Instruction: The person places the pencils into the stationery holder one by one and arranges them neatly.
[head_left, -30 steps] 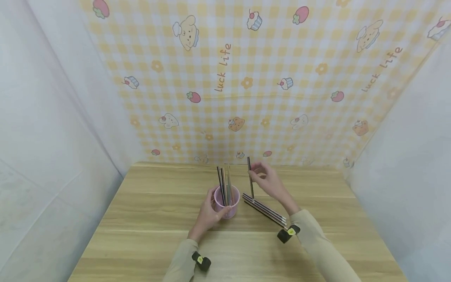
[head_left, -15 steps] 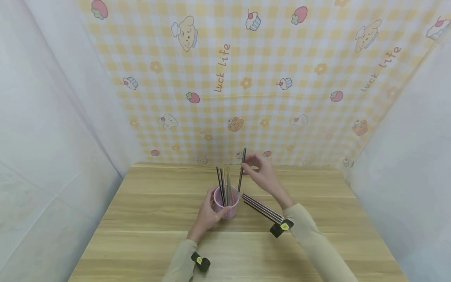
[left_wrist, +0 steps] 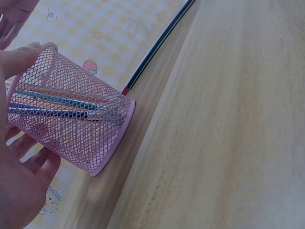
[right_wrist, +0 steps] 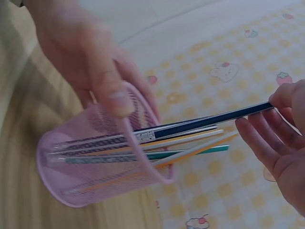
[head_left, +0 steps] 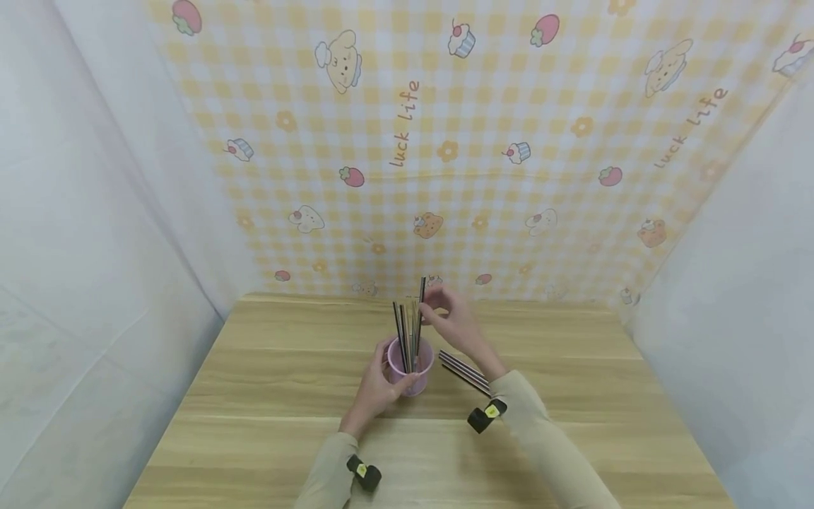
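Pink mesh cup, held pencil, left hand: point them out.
Pink mesh cup (left_wrist: 74, 107): left wrist view, mesh side wall.
Held pencil (right_wrist: 209, 121): right wrist view, dark shaft.
Left hand (head_left: 375, 387): head view, middle of hand.

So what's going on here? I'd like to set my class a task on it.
A person's left hand holds a pink mesh cup. The right hand pinches a dark pencil, its lower end at the cup's mouth. Several others stand inside; more pencils lie on the table to the right.
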Tool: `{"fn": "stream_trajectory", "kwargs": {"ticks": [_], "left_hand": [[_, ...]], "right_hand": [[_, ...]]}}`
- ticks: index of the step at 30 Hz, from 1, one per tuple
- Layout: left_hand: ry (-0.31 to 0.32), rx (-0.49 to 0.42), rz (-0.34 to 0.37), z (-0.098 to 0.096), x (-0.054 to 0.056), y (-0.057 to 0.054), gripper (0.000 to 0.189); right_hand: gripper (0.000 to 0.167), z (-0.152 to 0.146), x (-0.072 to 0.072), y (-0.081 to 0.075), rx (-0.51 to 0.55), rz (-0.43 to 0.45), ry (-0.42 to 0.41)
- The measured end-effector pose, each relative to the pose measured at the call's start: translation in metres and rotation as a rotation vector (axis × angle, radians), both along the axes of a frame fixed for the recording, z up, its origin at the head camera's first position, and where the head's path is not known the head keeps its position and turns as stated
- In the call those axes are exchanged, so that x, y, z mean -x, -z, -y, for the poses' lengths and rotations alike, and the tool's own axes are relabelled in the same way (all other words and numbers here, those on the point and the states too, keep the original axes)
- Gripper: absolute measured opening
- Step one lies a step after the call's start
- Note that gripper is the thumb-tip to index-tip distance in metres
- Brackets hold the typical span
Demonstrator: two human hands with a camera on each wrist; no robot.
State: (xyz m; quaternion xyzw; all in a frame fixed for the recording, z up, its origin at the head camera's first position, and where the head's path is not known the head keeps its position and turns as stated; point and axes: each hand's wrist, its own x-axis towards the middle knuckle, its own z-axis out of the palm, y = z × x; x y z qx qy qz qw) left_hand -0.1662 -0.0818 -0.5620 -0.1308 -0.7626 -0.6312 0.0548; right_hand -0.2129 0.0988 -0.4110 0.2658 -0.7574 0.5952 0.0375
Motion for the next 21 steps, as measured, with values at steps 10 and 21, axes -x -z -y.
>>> {"fn": "stream_trajectory", "kwargs": {"ticks": [10, 21], "left_hand": [[0.009, 0.002, -0.008, 0.002, 0.000, 0.000, 0.084], [-0.003, 0.016, -0.013, 0.001, -0.001, 0.000, 0.085]], "right_hand": [[0.022, 0.010, -0.005, 0.036, -0.088, 0.030, 0.021], [0.018, 0.009, 0.002, 0.076, -0.177, -0.046, 0.098]]}}
